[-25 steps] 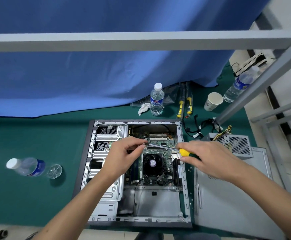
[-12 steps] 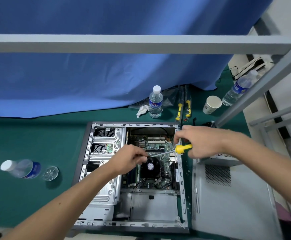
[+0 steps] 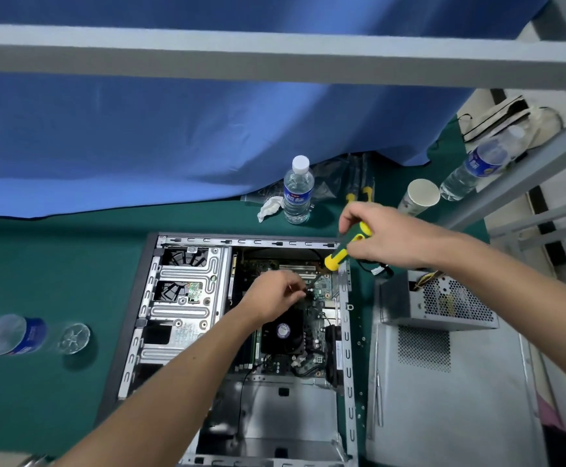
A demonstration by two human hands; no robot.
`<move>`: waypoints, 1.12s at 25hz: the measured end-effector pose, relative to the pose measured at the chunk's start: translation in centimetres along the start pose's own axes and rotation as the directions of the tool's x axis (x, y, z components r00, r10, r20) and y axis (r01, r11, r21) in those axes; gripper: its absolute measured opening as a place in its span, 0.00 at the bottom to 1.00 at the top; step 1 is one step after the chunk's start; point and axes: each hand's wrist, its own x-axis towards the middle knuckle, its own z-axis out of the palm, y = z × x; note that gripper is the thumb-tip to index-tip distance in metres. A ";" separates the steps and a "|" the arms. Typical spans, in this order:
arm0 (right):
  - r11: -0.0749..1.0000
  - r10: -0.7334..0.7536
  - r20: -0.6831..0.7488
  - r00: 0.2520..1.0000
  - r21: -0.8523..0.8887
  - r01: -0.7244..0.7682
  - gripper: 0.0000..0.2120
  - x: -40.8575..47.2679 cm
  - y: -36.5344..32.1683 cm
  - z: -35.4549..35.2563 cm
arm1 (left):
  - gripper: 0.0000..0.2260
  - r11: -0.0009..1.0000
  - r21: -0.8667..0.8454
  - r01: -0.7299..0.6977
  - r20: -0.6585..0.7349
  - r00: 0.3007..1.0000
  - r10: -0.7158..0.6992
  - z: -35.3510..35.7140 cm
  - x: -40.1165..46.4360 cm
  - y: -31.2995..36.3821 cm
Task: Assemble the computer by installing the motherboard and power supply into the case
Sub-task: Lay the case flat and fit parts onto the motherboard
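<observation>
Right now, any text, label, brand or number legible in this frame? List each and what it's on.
None can be read as it stands.
Upright water bottle: blue label with white characters, too blurred.
Lying bottle: blue label, blurred.
Far right bottle: blue label with a yellow mark, unreadable.
CPU cooler: round sticker, too small.
Drive cage: printed sticker, too small.
Motherboard: markings too small.
Paper cup: faint print, illegible.

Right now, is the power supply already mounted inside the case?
No, the power supply sits outside the case, to its right, on the loose side panel.
</observation>
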 end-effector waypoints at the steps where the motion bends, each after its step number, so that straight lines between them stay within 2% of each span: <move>1: 0.999 -0.017 -0.033 0.999 -0.034 0.016 0.10 0.5 -0.1 0.0 | 0.09 1.000 0.018 -0.004 -0.017 1.000 0.004 0.5 0.7 -0.1; 4: 0.981 -0.111 -0.129 0.985 -0.172 0.088 0.15 1.5 -0.5 0.8 | 0.09 0.999 0.024 0.041 -0.063 0.997 -0.039 2.3 2.3 -0.3; 6: 0.956 -0.177 -0.128 0.976 -0.256 0.140 0.16 2.5 -0.4 1.4 | 0.10 0.996 0.032 0.078 -0.075 0.994 -0.075 3.4 3.7 -0.3; 8: 0.947 -0.214 -0.125 0.969 -0.269 0.175 0.14 3.3 0.0 1.8 | 0.09 0.990 0.053 0.129 -0.091 0.988 -0.124 4.3 5.0 -0.1; 13: 0.924 -0.198 -0.067 0.978 -0.346 0.163 0.15 4.3 0.9 2.9 | 0.08 0.960 0.081 0.266 -0.074 0.963 -0.261 6.8 7.8 1.2; 17: 0.913 -0.200 0.003 0.980 -0.362 0.188 0.16 4.7 1.7 3.4 | 0.13 0.923 0.034 0.383 -0.096 0.921 -0.378 8.3 8.8 1.5; 23: 0.883 -0.247 0.062 0.967 -0.396 0.251 0.17 5.4 2.5 3.6 | 0.19 0.899 -0.012 0.438 -0.101 0.894 -0.436 8.7 9.6 1.7; 28: 0.875 -0.263 0.076 0.962 -0.401 0.271 0.17 5.4 2.7 3.6 | 0.15 0.876 -0.063 0.479 -0.116 0.868 -0.483 8.4 10.3 2.0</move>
